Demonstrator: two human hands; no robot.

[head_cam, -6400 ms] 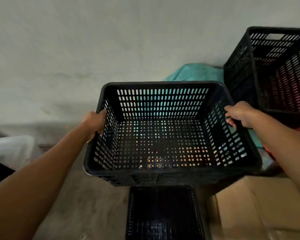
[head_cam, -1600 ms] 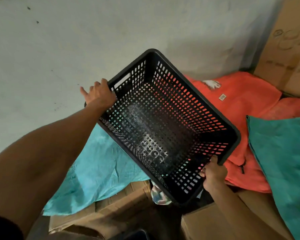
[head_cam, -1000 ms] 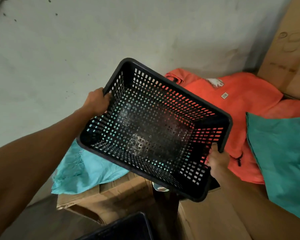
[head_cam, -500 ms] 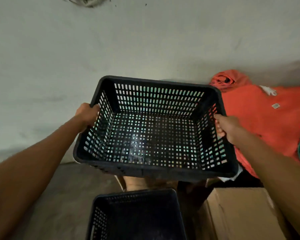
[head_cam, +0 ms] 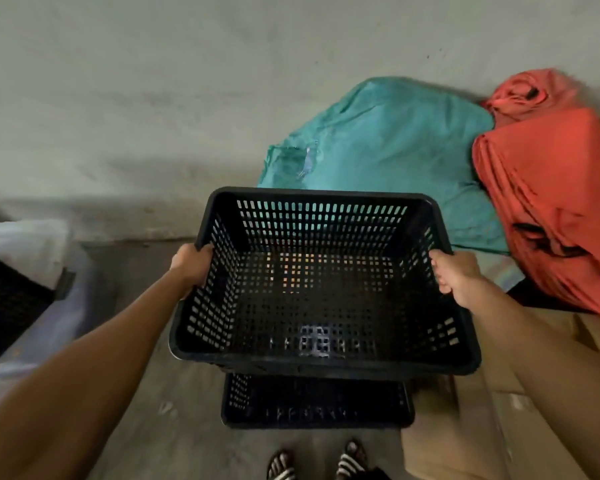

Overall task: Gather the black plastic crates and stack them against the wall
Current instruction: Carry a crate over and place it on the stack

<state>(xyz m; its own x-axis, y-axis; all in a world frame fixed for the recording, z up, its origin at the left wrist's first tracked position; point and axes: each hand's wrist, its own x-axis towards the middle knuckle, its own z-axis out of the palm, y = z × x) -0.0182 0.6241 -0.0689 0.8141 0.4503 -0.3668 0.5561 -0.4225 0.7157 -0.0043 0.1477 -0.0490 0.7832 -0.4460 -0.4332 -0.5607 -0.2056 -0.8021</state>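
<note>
I hold a black plastic crate [head_cam: 321, 299] with slotted walls level in front of me, its open top facing up. My left hand [head_cam: 191, 265] grips its left rim and my right hand [head_cam: 452, 273] grips its right rim. Directly beneath it, a second black crate [head_cam: 317, 405] stands on the concrete floor, mostly covered by the held one, with only its near wall and rim showing. The held crate hangs just above the lower one; contact between them cannot be judged.
The grey wall [head_cam: 153, 98] rises behind. A teal bag [head_cam: 388, 143] and an orange cloth bundle [head_cam: 551, 188] lie at the right. Cardboard boxes [head_cam: 465, 427] sit right of the floor crate. A white-covered object and another dark crate [head_cam: 4, 306] are left. My sandalled feet [head_cam: 316, 462] stand below.
I have turned left from the orange and teal bags, levelled the crate with both hands and lowered it over the crate on the floor.
</note>
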